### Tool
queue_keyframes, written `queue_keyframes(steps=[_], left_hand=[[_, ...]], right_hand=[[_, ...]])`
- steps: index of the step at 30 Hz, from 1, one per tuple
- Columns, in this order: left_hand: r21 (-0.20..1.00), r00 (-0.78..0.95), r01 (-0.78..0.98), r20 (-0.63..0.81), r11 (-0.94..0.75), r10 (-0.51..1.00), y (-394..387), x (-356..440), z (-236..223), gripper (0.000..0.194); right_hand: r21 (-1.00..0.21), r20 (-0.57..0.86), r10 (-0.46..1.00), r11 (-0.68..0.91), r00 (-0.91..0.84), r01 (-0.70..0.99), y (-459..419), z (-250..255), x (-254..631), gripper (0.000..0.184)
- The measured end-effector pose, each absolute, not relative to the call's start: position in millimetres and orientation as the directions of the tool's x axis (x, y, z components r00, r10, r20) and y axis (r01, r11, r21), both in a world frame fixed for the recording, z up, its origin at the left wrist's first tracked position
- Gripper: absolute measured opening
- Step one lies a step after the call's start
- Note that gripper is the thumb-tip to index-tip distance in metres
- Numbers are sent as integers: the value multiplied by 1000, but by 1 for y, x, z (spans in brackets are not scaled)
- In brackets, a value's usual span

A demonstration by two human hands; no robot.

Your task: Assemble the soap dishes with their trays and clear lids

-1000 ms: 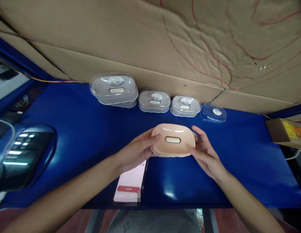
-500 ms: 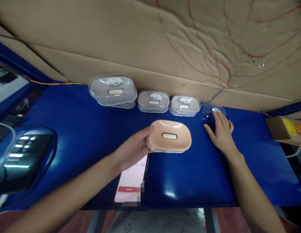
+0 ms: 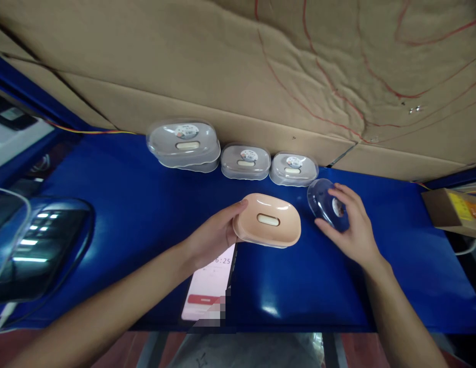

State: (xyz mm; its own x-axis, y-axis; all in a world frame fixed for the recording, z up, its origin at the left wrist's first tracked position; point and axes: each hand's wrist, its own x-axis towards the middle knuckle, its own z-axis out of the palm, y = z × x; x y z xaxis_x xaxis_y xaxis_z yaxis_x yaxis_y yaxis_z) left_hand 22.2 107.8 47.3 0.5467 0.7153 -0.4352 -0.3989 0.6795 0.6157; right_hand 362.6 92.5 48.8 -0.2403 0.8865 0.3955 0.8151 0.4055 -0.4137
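Observation:
My left hand [image 3: 218, 225] grips the left end of a peach-coloured oval soap dish [image 3: 245, 232], thumb on its rim and the fingers hidden beneath. A pale bar-shaped insert shows in the middle of the dish. To the right, my right hand [image 3: 355, 220] holds a clear oval lid [image 3: 324, 204] by its edges, tilted above the table, a round label stuck on it. Behind them stand grey soap dishes under clear lids: a stacked pair [image 3: 187, 140] at left, a single one [image 3: 245, 161] and another single one [image 3: 294, 168].
A phone [image 3: 209, 286] showing a timer lies under my left wrist on the blue table [image 3: 299, 296]. At left is a dark glossy device [image 3: 30, 255] with a cable. A cardboard box [image 3: 448, 214] stands at right, and a cardboard wall [image 3: 184, 61] rises behind.
My right hand has lifted the clear lid off the table at the back and brought it nearer, now tilted. The peach soap dish stays in my left hand, tipped slightly.

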Motion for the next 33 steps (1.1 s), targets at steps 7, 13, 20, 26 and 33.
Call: queue_keyframes(steps=[7, 13, 20, 26, 33], left_hand=[[648, 729, -343, -273, 680, 628, 94, 27, 49, 47], [693, 730, -258, -317, 673, 606, 85, 32, 53, 63], [731, 638, -223, -391, 645, 663, 82, 36, 51, 69], [782, 585, -351, -248, 516, 773, 82, 32, 51, 70], [822, 567, -342, -206, 455, 797, 89, 29, 42, 72]], right_hand=[[-399, 475, 627, 779, -618, 484, 47, 62, 306, 81], [-331, 474, 604, 797, -641, 505, 47, 51, 296, 72], [-477, 370, 671, 731, -642, 488, 48, 48, 300, 87], [-925, 48, 976, 125, -214, 359, 50, 37, 303, 80], [-970, -243, 946, -240, -215, 40, 60, 23, 301, 67]])
